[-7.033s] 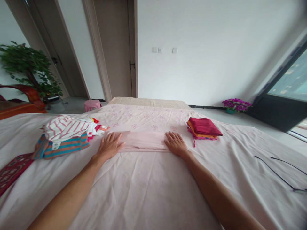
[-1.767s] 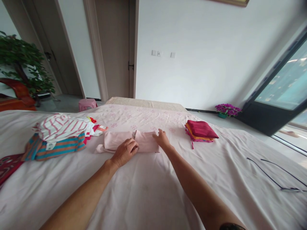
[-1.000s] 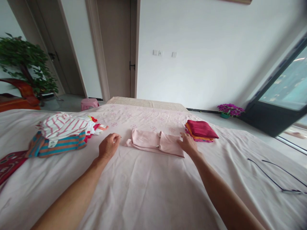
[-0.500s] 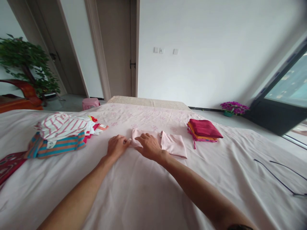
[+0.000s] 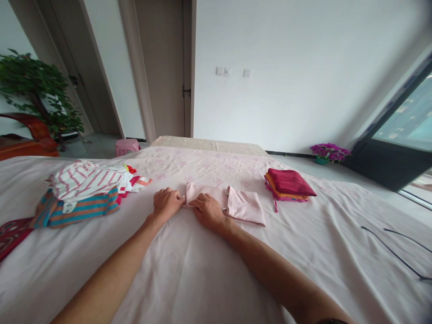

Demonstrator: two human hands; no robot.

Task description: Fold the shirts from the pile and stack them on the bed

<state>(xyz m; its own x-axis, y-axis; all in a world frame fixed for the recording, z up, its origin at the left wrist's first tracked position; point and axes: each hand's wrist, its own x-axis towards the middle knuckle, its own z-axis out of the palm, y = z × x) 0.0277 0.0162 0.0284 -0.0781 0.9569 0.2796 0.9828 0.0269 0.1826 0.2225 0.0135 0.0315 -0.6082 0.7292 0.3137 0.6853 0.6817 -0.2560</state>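
Observation:
A pale pink garment point(image 5: 245, 206), folded into a long strip, lies flat across the middle of the bed. My left hand point(image 5: 168, 200) is closed in a pinch on a small bit of light cloth at the garment's left end. On the garment's left part rests my right hand point(image 5: 206, 209), palm down, its fingers stretched out and pressing on the cloth. A small shiny ring-like piece shows beside the right wrist, near the garment's middle fold.
Loose striped clothes point(image 5: 84, 198) are heaped on the left, beside a dark red cloth point(image 5: 13, 234). A folded stack with a red cloth point(image 5: 290, 181) on top sits to the right. Eyeglasses point(image 5: 394, 252) lie near the right edge of the light bedsheet point(image 5: 313, 252).
My right hand has lowered and flattened onto the garment, its fingers no longer raised. My left hand has shifted slightly to the right, still pinching the left end.

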